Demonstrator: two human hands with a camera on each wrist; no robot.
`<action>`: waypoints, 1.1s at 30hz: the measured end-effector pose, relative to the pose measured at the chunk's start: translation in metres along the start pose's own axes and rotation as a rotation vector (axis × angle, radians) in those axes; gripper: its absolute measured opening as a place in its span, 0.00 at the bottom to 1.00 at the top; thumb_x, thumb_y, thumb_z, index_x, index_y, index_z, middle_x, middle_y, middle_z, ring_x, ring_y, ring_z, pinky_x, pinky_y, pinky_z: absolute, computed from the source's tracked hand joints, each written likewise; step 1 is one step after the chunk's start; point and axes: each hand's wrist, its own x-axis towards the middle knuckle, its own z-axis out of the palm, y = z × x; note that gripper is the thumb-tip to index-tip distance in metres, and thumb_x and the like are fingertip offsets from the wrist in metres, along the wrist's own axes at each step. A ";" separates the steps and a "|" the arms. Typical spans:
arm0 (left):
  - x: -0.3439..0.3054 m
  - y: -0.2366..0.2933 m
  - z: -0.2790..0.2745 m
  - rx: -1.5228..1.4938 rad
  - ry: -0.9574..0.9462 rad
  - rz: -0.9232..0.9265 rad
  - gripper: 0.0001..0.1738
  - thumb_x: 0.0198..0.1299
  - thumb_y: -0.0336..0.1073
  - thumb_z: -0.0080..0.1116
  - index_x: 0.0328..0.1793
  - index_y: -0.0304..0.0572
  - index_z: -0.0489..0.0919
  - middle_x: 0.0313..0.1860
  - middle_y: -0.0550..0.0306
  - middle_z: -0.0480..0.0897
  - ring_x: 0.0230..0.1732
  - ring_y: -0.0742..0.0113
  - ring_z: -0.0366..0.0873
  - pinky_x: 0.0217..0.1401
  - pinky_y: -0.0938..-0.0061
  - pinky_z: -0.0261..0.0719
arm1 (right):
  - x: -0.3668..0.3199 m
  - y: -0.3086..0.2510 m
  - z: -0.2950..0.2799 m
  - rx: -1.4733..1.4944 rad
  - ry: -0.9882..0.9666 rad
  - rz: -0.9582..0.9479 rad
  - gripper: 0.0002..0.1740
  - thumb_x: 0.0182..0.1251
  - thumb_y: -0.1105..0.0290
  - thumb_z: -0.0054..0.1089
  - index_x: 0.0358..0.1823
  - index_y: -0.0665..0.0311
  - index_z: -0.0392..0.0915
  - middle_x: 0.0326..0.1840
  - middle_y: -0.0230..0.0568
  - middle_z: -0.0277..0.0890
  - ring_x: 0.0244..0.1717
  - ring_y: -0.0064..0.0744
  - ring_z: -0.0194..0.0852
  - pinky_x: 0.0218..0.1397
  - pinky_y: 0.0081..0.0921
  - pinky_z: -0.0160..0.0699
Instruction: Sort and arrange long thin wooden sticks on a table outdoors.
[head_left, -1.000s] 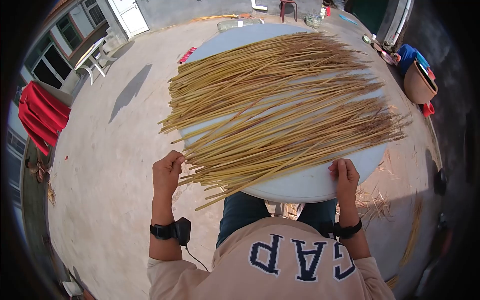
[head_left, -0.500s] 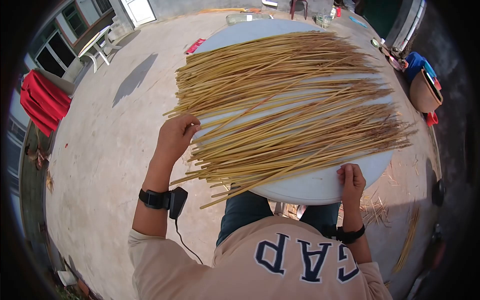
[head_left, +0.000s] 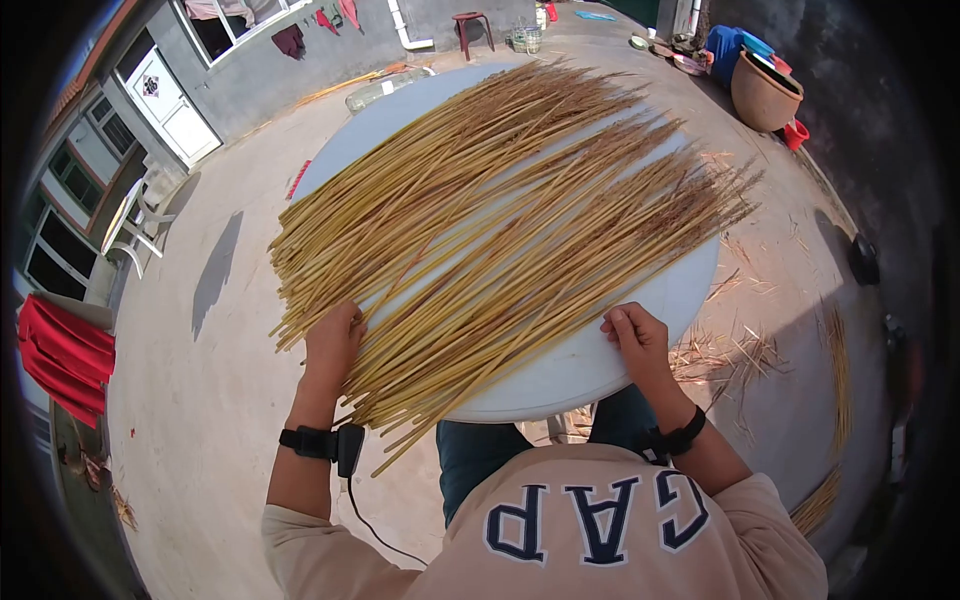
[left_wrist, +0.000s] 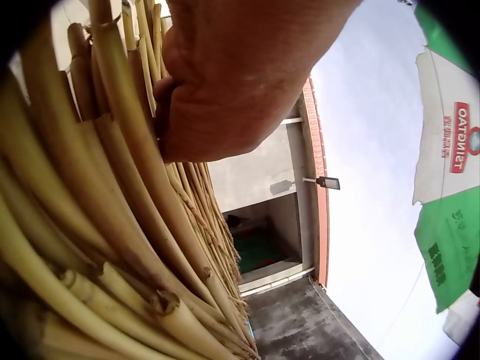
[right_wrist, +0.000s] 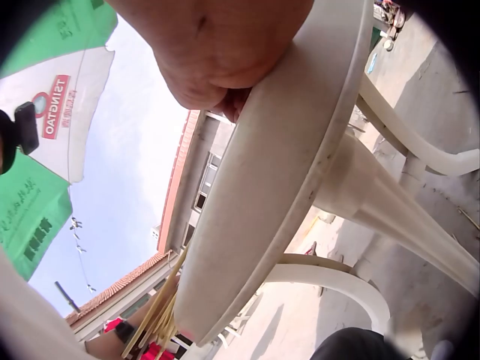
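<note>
Long straw-coloured stalks (head_left: pixel 430 200) with brown, feathery ends lie in loose, overlapping rows on a round pale table (head_left: pixel 590 370). At their cut ends is the left hand (head_left: pixel 334 345), fingers bent against the stalks; whether it pinches any is hidden. The left wrist view shows that hand (left_wrist: pixel 240 75) close beside thick stalk ends (left_wrist: pixel 112 202). Loosely curled, the right hand (head_left: pixel 640 340) rests at the table's near right edge, holding nothing visible. In the right wrist view the right hand (right_wrist: pixel 217 52) is at the rim of the table (right_wrist: pixel 262 180).
Stalk scraps (head_left: pixel 735 360) litter the ground to the right, with a longer bundle (head_left: pixel 838 385) beyond. A clay pot (head_left: pixel 766 92) stands at the back right, a red stool (head_left: pixel 472 32) behind the table. Red cloth (head_left: pixel 66 355) hangs at left.
The head view has turned, so the table and stalks appear tilted and farther left. The left hand went up along the stalk ends, then appears lower again. The right hand stays by the table edge.
</note>
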 end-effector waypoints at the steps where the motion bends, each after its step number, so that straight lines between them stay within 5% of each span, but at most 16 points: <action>1: 0.001 -0.002 0.001 0.055 0.005 0.020 0.10 0.48 0.33 0.61 0.35 0.42 0.72 0.31 0.51 0.77 0.34 0.51 0.75 0.35 0.61 0.71 | 0.000 0.002 0.000 0.000 -0.013 -0.018 0.10 0.66 0.70 0.49 0.33 0.69 0.75 0.24 0.33 0.74 0.25 0.16 0.68 0.28 0.15 0.68; 12: -0.028 -0.005 -0.045 0.265 0.236 0.090 0.05 0.54 0.25 0.49 0.37 0.38 0.71 0.31 0.51 0.75 0.32 0.51 0.72 0.35 0.62 0.70 | -0.001 0.000 -0.002 -0.034 -0.015 -0.101 0.08 0.64 0.71 0.51 0.33 0.69 0.75 0.22 0.35 0.74 0.24 0.20 0.71 0.29 0.17 0.71; 14: -0.040 0.010 -0.056 -0.087 0.232 -0.126 0.04 0.57 0.24 0.45 0.37 0.36 0.70 0.27 0.52 0.74 0.24 0.59 0.69 0.30 0.68 0.69 | -0.001 0.001 -0.002 -0.035 -0.008 -0.098 0.08 0.64 0.71 0.51 0.33 0.69 0.75 0.22 0.36 0.74 0.24 0.20 0.71 0.29 0.18 0.71; 18: -0.057 0.076 -0.062 -0.287 0.215 -0.150 0.03 0.60 0.25 0.44 0.38 0.37 0.69 0.23 0.56 0.73 0.20 0.71 0.63 0.25 0.78 0.65 | -0.001 0.003 -0.001 -0.035 -0.014 -0.102 0.07 0.63 0.71 0.53 0.34 0.68 0.75 0.23 0.37 0.74 0.24 0.21 0.71 0.28 0.19 0.70; 19: -0.059 0.088 -0.054 -0.532 0.222 -0.161 0.02 0.61 0.27 0.44 0.38 0.38 0.69 0.23 0.58 0.72 0.20 0.75 0.62 0.24 0.81 0.63 | -0.001 0.004 0.000 -0.042 0.007 -0.142 0.07 0.62 0.71 0.53 0.34 0.68 0.75 0.23 0.37 0.74 0.23 0.21 0.71 0.28 0.19 0.70; 24: -0.054 0.171 0.014 -1.146 -0.060 -0.099 0.04 0.62 0.30 0.48 0.40 0.38 0.68 0.23 0.61 0.72 0.20 0.80 0.63 0.22 0.87 0.60 | -0.003 0.001 -0.008 0.185 -0.077 -0.100 0.10 0.63 0.70 0.54 0.42 0.69 0.75 0.31 0.32 0.76 0.30 0.18 0.71 0.32 0.17 0.73; 28: -0.040 0.223 0.056 -1.248 -0.346 0.027 0.06 0.61 0.30 0.50 0.41 0.36 0.68 0.25 0.60 0.73 0.21 0.79 0.65 0.22 0.87 0.64 | -0.010 -0.026 -0.022 0.198 -0.139 -0.181 0.11 0.64 0.70 0.54 0.44 0.67 0.74 0.34 0.31 0.75 0.31 0.17 0.71 0.32 0.16 0.72; 30: -0.030 0.231 0.075 -1.261 -0.422 0.083 0.06 0.60 0.28 0.50 0.42 0.35 0.68 0.25 0.59 0.73 0.22 0.79 0.66 0.23 0.86 0.65 | -0.018 -0.047 -0.033 0.296 -0.158 0.053 0.12 0.60 0.69 0.58 0.42 0.68 0.75 0.29 0.33 0.76 0.28 0.17 0.70 0.29 0.16 0.70; 33: -0.024 0.233 0.095 -1.278 -0.426 0.138 0.07 0.60 0.27 0.50 0.43 0.35 0.69 0.26 0.59 0.74 0.24 0.79 0.68 0.23 0.86 0.66 | -0.016 -0.046 -0.038 0.289 -0.181 0.077 0.11 0.60 0.69 0.57 0.42 0.68 0.75 0.29 0.32 0.75 0.28 0.16 0.71 0.27 0.14 0.70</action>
